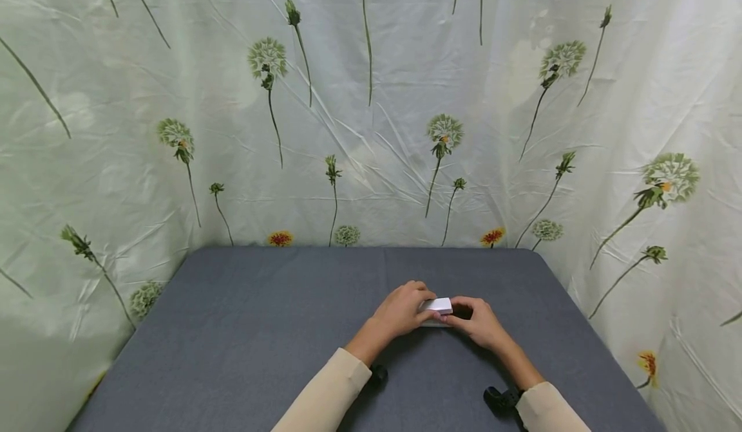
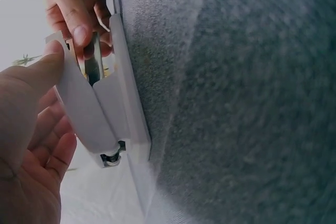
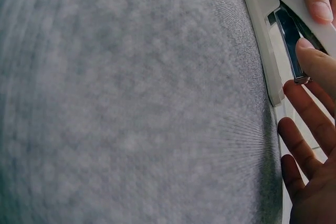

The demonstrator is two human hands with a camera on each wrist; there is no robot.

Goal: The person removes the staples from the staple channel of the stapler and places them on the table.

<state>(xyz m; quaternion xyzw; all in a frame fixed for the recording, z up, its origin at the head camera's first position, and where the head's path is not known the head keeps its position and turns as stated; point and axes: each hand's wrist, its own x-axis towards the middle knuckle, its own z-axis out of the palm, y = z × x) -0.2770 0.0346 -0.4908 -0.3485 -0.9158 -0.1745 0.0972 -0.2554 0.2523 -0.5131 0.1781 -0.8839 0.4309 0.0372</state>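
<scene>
A white stapler [image 1: 438, 305] stands on the grey cloth right of the table's middle, its top arm raised from its base [image 2: 131, 98]. My left hand [image 1: 402, 309] holds that top arm [image 2: 86, 108] from the left, thumb on its upper side in the left wrist view. From the right, my right hand [image 1: 480, 324] pinches the end of the metal staple channel [image 3: 287, 35] between thumb and a finger. Its other fingers are spread apart in the right wrist view. Whether staples lie in the channel cannot be told.
Grey cloth covers the table [image 1: 261, 335], whose far edge meets a pale curtain [image 1: 371, 129] printed with dandelions. Each wrist carries a black strapped device [image 1: 501, 401], close above the cloth. Light sleeves [image 1: 327, 390] reach in from the near edge.
</scene>
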